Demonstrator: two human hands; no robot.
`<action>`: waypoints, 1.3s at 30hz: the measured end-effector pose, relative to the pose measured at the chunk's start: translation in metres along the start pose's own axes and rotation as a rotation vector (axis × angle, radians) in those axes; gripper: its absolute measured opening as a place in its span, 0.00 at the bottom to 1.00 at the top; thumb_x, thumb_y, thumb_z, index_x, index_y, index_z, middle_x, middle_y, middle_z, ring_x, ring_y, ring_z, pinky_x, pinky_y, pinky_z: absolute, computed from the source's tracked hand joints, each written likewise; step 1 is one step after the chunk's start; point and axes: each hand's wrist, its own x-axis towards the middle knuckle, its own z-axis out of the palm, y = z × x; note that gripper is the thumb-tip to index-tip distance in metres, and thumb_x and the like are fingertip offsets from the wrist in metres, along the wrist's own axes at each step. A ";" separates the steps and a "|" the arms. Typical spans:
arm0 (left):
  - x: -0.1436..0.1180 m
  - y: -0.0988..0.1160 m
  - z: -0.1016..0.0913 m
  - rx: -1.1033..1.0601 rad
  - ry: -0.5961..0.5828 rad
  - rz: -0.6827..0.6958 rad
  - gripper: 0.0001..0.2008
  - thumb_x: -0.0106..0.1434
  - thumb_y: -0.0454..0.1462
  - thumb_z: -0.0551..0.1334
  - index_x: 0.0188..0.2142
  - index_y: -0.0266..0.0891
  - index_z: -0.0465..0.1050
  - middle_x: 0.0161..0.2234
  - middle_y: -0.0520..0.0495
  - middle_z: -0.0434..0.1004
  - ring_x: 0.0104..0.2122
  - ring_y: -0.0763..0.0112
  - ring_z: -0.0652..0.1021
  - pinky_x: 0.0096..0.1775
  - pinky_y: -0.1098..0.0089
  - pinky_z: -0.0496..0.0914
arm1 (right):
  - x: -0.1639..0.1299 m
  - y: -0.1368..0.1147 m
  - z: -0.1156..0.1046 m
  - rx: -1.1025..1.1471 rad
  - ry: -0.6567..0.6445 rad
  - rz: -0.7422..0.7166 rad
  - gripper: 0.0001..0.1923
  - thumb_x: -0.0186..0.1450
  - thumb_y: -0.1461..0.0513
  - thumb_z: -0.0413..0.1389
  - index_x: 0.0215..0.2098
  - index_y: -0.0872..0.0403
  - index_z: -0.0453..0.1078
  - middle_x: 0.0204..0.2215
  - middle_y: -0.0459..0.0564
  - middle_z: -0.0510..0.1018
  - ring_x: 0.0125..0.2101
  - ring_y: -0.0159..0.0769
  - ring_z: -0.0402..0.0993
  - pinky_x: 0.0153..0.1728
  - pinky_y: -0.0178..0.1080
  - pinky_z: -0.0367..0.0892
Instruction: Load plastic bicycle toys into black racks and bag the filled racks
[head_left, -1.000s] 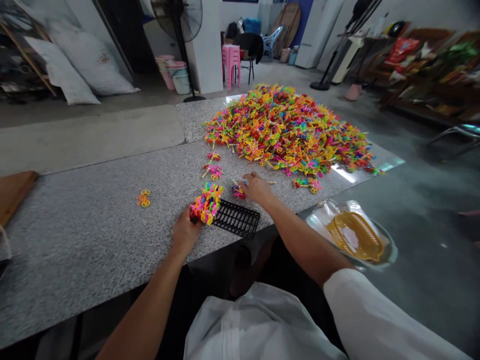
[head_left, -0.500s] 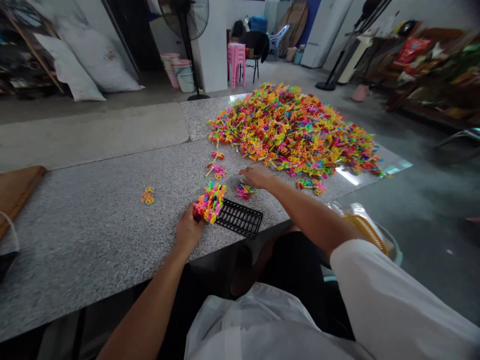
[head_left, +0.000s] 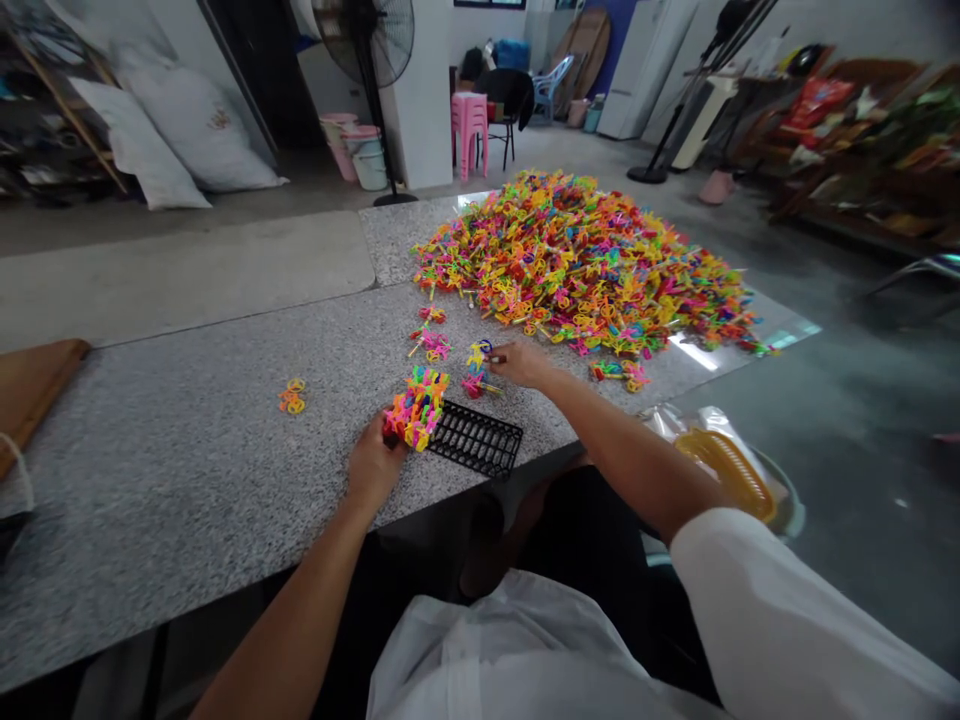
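Note:
A black grid tray (head_left: 480, 442) lies at the near edge of the speckled stone table (head_left: 187, 450). Its left end is filled with small bright plastic pieces (head_left: 417, 404). My left hand (head_left: 373, 465) grips that left end of the tray. My right hand (head_left: 521, 362) reaches past the tray and pinches a small bunch of coloured pieces (head_left: 476, 360), lifted a little off the table. A big heap of the same multicoloured plastic pieces (head_left: 577, 260) covers the far right part of the table.
A few stray pieces (head_left: 290, 397) lie to the left, and another small cluster (head_left: 431, 340) ahead of the tray. A wooden board (head_left: 34, 385) sits at the left edge. A yellow basket in plastic (head_left: 724, 470) rests low on my right. A standing fan (head_left: 367, 60) is beyond the table.
My right hand went out to the loose pieces beside the tray, closed on a small bunch and drew it up and back. My left hand stayed on the tray.

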 end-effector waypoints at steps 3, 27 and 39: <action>0.001 -0.001 0.001 0.011 0.014 -0.011 0.24 0.64 0.38 0.68 0.60 0.43 0.75 0.49 0.41 0.86 0.49 0.53 0.84 0.54 0.57 0.77 | -0.015 -0.013 0.010 0.122 0.042 -0.049 0.15 0.76 0.60 0.56 0.51 0.56 0.85 0.44 0.52 0.87 0.43 0.36 0.80 0.43 0.33 0.66; 0.000 0.005 -0.001 0.012 -0.009 -0.009 0.23 0.64 0.38 0.68 0.59 0.42 0.75 0.48 0.41 0.86 0.48 0.54 0.84 0.53 0.58 0.77 | -0.048 -0.087 0.061 0.627 -0.045 0.125 0.07 0.73 0.58 0.60 0.43 0.53 0.78 0.25 0.43 0.83 0.28 0.34 0.80 0.33 0.32 0.69; -0.001 0.002 0.002 0.014 -0.005 -0.006 0.28 0.64 0.39 0.69 0.63 0.42 0.73 0.51 0.40 0.85 0.50 0.54 0.83 0.55 0.57 0.76 | -0.048 -0.103 0.074 0.130 0.110 0.078 0.12 0.78 0.60 0.56 0.53 0.56 0.79 0.51 0.59 0.87 0.52 0.43 0.83 0.48 0.35 0.69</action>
